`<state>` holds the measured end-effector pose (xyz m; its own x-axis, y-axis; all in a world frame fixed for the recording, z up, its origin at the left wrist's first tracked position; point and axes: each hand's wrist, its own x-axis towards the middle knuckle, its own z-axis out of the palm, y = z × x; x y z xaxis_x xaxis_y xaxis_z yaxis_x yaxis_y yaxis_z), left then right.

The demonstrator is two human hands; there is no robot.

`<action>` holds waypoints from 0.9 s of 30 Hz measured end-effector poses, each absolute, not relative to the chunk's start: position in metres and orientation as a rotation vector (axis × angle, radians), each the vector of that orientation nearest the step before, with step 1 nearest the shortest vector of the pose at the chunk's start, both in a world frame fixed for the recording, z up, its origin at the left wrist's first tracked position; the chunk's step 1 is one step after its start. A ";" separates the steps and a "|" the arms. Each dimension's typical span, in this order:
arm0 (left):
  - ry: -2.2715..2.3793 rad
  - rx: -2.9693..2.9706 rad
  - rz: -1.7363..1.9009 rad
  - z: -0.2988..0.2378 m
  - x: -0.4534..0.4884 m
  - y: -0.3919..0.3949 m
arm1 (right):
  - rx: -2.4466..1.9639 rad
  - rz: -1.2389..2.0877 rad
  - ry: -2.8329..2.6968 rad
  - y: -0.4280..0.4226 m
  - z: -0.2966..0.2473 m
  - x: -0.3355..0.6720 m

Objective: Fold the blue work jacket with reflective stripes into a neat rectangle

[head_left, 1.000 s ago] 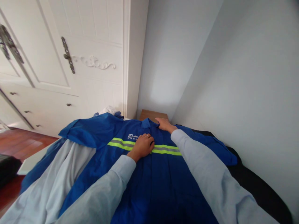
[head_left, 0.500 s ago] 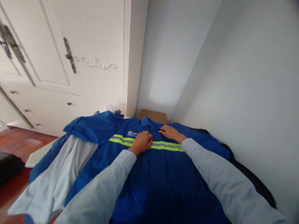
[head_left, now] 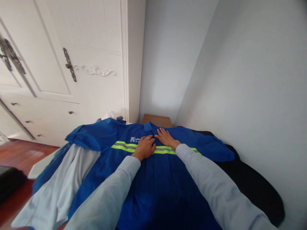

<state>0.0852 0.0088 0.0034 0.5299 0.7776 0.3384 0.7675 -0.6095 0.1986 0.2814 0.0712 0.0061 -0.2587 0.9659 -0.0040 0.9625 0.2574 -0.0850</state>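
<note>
I saw soft, even daylight, brightest on the white wall (head_left: 165,64) beyond the left hand (head_left: 144,147). Shadow dimmed the blue jacket (head_left: 155,191) nearer than that hand. Frame edges bowed and stretched; the centre was sharp.

The blue jacket (head_left: 163,179) is matt cloth (its stripe (head_left: 122,146) shiny), the wardrobe (head_left: 96,89) smooth painted wood.

You are in a bedroom of a home. To your left stands a tall white wardrobe (head_left: 83,48) with panelled doors, ornate metal handles (head_left: 69,65), a carved scroll ornament (head_left: 96,71) and small knobbed drawers (head_left: 48,116) below. The floor (head_left: 21,153) beside it is reddish polished wood. In front of you lies a bed (head_left: 251,182) with a dark cover, pushed against plain pale walls (head_left: 251,80), with a blue work jacket (head_left: 155,185) spread on it, and a small wooden bedside cabinet (head_left: 157,119) sits in the corner
</note>
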 end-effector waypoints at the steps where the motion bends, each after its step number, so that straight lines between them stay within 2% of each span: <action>1: 1.371 2.717 0.603 0.003 0.085 0.009 | -1.887 0.109 -2.447 0.069 0.004 0.281; 17: 1.362 2.739 0.580 0.007 0.087 0.015 | -1.784 0.373 -2.317 0.050 0.020 0.289; 22: 1.376 2.757 0.514 0.011 0.087 0.011 | -1.836 0.164 -2.087 0.013 0.045 0.346; 27: 1.383 2.794 0.505 0.008 0.089 0.012 | -2.282 -0.002 -1.599 -0.020 0.072 0.453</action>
